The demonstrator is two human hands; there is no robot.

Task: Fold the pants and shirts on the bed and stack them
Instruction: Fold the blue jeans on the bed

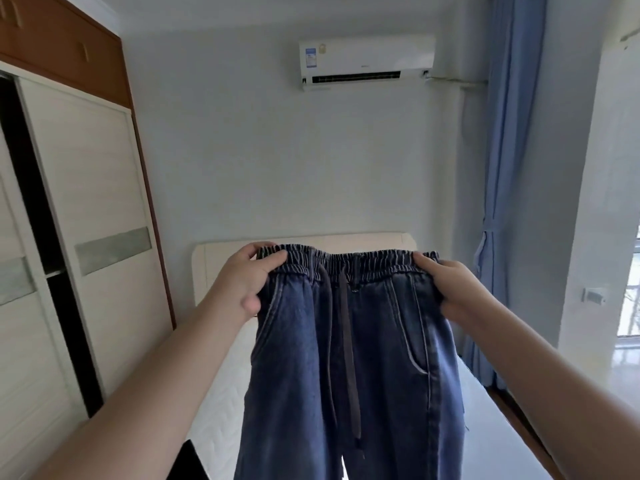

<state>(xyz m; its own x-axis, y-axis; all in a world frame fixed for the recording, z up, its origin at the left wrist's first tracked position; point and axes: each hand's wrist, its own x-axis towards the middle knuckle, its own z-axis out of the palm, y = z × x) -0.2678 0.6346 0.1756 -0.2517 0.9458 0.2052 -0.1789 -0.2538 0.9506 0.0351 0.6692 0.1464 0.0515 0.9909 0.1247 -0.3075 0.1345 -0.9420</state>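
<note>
Currently the left hand point(247, 277) and right hand point(450, 289) each grip one end of the waistband of the jeans point(349, 358), held up over the bed point(221, 410), legs hanging; next, probably, bring leg onto leg.

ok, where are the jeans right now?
Head view, centre: the jeans hang in the air above the bed, the left hand and right hand gripping the waistband ends.
</note>
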